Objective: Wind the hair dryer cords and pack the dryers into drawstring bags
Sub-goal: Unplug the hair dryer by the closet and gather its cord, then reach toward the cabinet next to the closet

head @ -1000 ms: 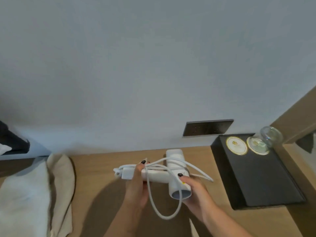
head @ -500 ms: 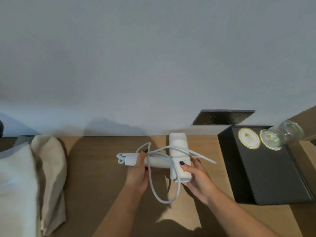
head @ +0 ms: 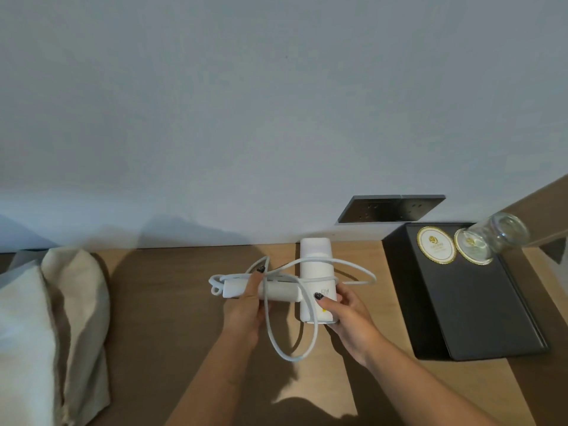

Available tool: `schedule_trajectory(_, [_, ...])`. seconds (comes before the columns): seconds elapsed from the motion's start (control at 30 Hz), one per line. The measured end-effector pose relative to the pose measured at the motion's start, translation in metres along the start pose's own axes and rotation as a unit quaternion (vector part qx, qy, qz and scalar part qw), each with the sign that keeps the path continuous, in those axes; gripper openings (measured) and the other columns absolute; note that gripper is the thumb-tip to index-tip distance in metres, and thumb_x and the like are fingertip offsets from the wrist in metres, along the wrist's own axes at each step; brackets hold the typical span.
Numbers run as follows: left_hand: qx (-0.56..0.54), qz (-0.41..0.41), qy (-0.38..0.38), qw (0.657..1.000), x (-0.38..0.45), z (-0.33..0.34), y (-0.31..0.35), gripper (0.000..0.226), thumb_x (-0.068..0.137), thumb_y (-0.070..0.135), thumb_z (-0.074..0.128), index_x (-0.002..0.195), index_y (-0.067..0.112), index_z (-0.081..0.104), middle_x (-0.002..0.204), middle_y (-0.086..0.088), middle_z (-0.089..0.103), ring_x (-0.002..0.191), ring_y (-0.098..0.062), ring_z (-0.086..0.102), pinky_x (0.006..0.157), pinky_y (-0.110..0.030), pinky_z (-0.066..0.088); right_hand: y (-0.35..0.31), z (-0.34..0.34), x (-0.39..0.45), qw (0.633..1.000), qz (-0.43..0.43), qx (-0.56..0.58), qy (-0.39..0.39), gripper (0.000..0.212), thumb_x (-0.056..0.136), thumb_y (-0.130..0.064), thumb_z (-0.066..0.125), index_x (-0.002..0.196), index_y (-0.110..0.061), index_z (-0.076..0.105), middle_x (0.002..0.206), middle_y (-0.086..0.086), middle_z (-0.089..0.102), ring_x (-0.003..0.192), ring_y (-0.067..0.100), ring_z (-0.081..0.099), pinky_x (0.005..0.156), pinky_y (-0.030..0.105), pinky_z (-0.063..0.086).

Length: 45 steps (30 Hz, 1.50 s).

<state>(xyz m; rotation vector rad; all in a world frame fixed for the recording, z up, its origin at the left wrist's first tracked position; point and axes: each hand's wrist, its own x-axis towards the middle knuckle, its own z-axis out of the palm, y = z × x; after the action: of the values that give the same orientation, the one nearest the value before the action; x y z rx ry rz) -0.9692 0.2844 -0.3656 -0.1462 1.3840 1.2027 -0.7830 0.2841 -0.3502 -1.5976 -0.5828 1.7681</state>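
Left hand (head: 246,309) grips dryer (head: 315,287) handle and plug; right hand (head: 347,318) holds barrel. Cord (head: 289,355) loops loosely, hanging. Cloth bags (head: 76,302) left, black tray (head: 476,318) right.

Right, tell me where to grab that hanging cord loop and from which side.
Pinch the cord loop at its lowest curve, coming from below: it dangles free under the hair dryer there, while higher up it crosses the handle and the left hand.

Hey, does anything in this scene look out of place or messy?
Yes. The cord isn't wound tidily: one slack loop hangs below the dryer, another sticks out to its right. Nothing looks spilled or damaged.
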Motion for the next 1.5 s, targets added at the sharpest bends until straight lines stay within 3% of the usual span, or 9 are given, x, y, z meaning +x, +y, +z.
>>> schedule_trajectory(0.23, [0.011, -0.021, 0.015, 1.0, -0.016, -0.007, -0.003, 0.019, 0.09, 0.017, 0.067, 0.102, 0.005, 0.057, 0.094, -0.011, 0.066, 0.083, -0.022, 0.065, 0.073, -0.033, 0.053, 0.011, 0.004, -0.005, 0.995, -0.013, -0.092, 0.036, 0.059, 0.077, -0.009, 0.077, 0.129, -0.019, 0.052, 0.113, 0.006, 0.069, 0.102, 0.022, 0.067, 0.081, 0.034, 0.057])
schedule_trajectory(0.37, [0.005, -0.017, 0.017, 1.0, -0.026, -0.011, -0.003, 0.024, 0.089, 0.017, 0.068, 0.105, 0.003, 0.057, 0.095, -0.012, 0.066, 0.084, -0.022, 0.065, 0.077, -0.034, 0.053, 0.01, 0.009, -0.019, 0.989, -0.033, -0.126, 0.063, 0.044, 0.081, -0.011, 0.074, 0.12, -0.02, 0.055, 0.107, 0.001, 0.067, 0.094, 0.013, 0.065, 0.064, 0.018, 0.048])
schedule_trajectory(0.67, [0.063, 0.033, 0.031, 0.997, -0.054, -0.024, -0.005, 0.012, 0.093, 0.018, 0.063, 0.086, 0.01, 0.058, 0.081, -0.008, 0.059, 0.07, -0.018, 0.058, 0.057, -0.027, 0.049, 0.013, 0.008, -0.047, 0.985, -0.016, -0.158, 0.061, 0.022, 0.085, -0.008, 0.064, 0.103, -0.021, 0.065, 0.103, 0.001, 0.069, 0.093, 0.014, 0.061, 0.068, 0.026, 0.045])
schedule_trajectory(0.87, [0.135, 0.055, 0.011, 0.989, -0.074, -0.029, -0.009, 0.031, 0.081, 0.026, 0.065, 0.103, 0.005, 0.062, 0.09, -0.01, 0.066, 0.082, -0.022, 0.061, 0.079, -0.035, 0.051, 0.019, -0.005, -0.076, 0.975, -0.006, -0.201, 0.096, 0.004, 0.085, -0.012, 0.061, 0.085, -0.012, 0.057, 0.086, 0.006, 0.06, 0.083, 0.018, 0.054, 0.097, 0.048, 0.046])
schedule_trajectory(0.97, [0.291, 0.127, 0.013, 0.948, -0.094, -0.023, -0.017, 0.054, 0.068, 0.039, 0.059, 0.116, 0.012, 0.059, 0.116, -0.012, 0.066, 0.108, -0.033, 0.061, 0.095, -0.048, 0.047, 0.019, -0.013, -0.092, 0.965, -0.023, -0.236, 0.111, 0.017, 0.08, -0.02, 0.062, 0.093, -0.011, 0.058, 0.087, 0.005, 0.059, 0.081, 0.018, 0.055, 0.084, 0.04, 0.05])
schedule_trajectory(1.07, [0.396, 0.208, -0.038, 0.894, -0.13, -0.008, -0.019, 0.059, 0.087, 0.02, 0.06, 0.142, 0.011, 0.042, 0.139, -0.007, 0.052, 0.125, -0.026, 0.051, 0.097, -0.031, 0.039, 0.017, -0.029, -0.107, 0.941, -0.062, -0.312, 0.115, 0.033, 0.081, -0.025, 0.064, 0.112, -0.014, 0.057, 0.111, 0.003, 0.06, 0.103, 0.019, 0.059, 0.089, 0.032, 0.047])
schedule_trajectory(1.27, [0.552, 0.314, -0.156, 0.757, -0.168, 0.013, -0.053, 0.05, 0.089, 0.014, 0.06, 0.137, 0.017, 0.048, 0.133, 0.002, 0.054, 0.106, -0.007, 0.049, 0.083, -0.018, 0.034, 0.011, -0.078, -0.153, 0.891, -0.139, -0.413, 0.131, 0.047, 0.09, -0.025, 0.061, 0.134, -0.016, 0.047, 0.135, 0.002, 0.042, 0.115, 0.015, 0.051, 0.091, 0.019, 0.035])
schedule_trajectory(1.37, [0.604, 0.327, -0.221, 0.693, -0.185, 0.029, -0.071, 0.043, 0.088, 0.015, 0.06, 0.13, 0.019, 0.055, 0.135, 0.002, 0.057, 0.118, -0.007, 0.052, 0.093, -0.02, 0.039, 0.013, -0.111, -0.175, 0.884, -0.16, -0.412, 0.154, 0.044, 0.092, -0.027, 0.06, 0.133, -0.019, 0.047, 0.136, -0.001, 0.042, 0.099, 0.006, 0.046, 0.086, 0.016, 0.032])
schedule_trajectory(1.5, [0.672, 0.339, -0.275, 0.598, -0.211, 0.055, -0.096, 0.053, 0.088, 0.024, 0.061, 0.139, 0.018, 0.049, 0.141, 0.001, 0.053, 0.132, -0.014, 0.047, 0.108, -0.028, 0.038, 0.014, -0.161, -0.208, 0.87, -0.18, -0.42, 0.185, 0.048, 0.093, -0.029, 0.058, 0.139, -0.022, 0.043, 0.142, -0.006, 0.037, 0.103, 0.005, 0.044, 0.089, 0.018, 0.034])
